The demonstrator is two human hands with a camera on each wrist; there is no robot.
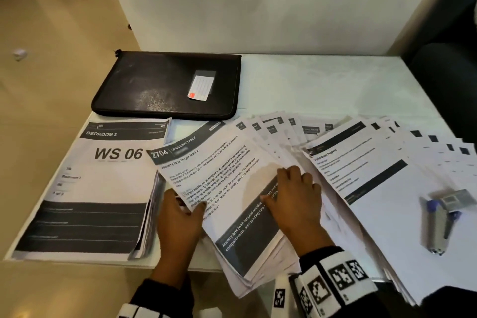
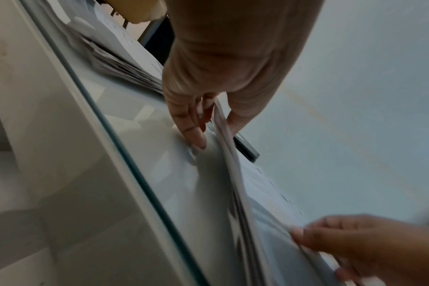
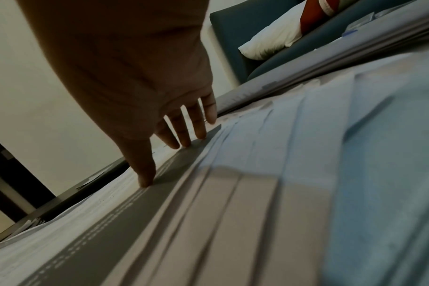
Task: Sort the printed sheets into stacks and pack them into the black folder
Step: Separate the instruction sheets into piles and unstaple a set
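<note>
The black folder (image 1: 167, 85) lies zipped shut at the table's back left. In front of it sits a squared stack of printed sheets topped "WS 06" (image 1: 98, 188). A fanned bundle topped "Jewelry Box Organization" (image 1: 222, 178) fills the middle. My left hand (image 1: 191, 208) pinches this bundle's left edge, thumb on top and fingers underneath; the left wrist view shows my left hand (image 2: 217, 133) with the edge (image 2: 230, 154) lifted off the glass. My right hand (image 1: 281, 186) lies flat on the bundle, and the right wrist view shows my right hand (image 3: 167, 162) pressing down with straight fingers.
A second fan of sheets (image 1: 382, 178) spreads across the right, overhanging the front edge. A grey and blue stapler-like tool (image 1: 438, 224) lies on it. The white glass-topped table (image 1: 322, 85) stands against a wall, with a dark sofa (image 1: 449, 80) at its right.
</note>
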